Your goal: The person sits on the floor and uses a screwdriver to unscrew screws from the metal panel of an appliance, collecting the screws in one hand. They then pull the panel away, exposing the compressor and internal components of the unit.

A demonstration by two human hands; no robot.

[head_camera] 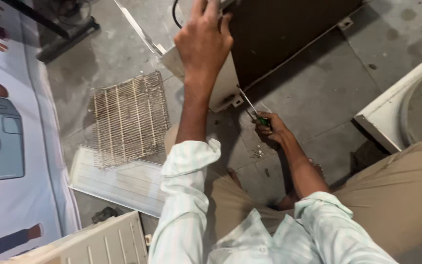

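Fingers of the left hand (203, 44) curled over the upper edge of a beige appliance casing (223, 80), clamped on it and steadying it against the tilt. Fingers of the right hand (269, 128) clenched round the green handle of a screwdriver (256, 113), down and to the right of the left fingers, near the floor. Thin shaft running up and left from the right fingertips to the casing's lower corner, tip apparently at a small bracket there; too small to tell whether seated in a screw head.

Just below the right fingers, a few small pale bits on the concrete floor (318, 98), likely loose screws (259, 153). Well to the left of both hands, a dusty wire grille (130, 117) lying flat, partly over a long white panel (118, 182). Further down from that, near the left sleeve, a cream louvred panel (98, 242). Off to the right of the right hand, well apart, a white housing with a round opening (391, 110). Beyond the left fingers, the dark back panel (289, 29) of the casing.

Judging from the lie of things: grille and panels already off and set aside, some fasteners seemingly already out, corner of the casing under the screwdriver right now. Casing body and dark panel apparently joined, so probably somewhere past the middle of the work, with that corner and whatever holds the rest yet to be dealt with.
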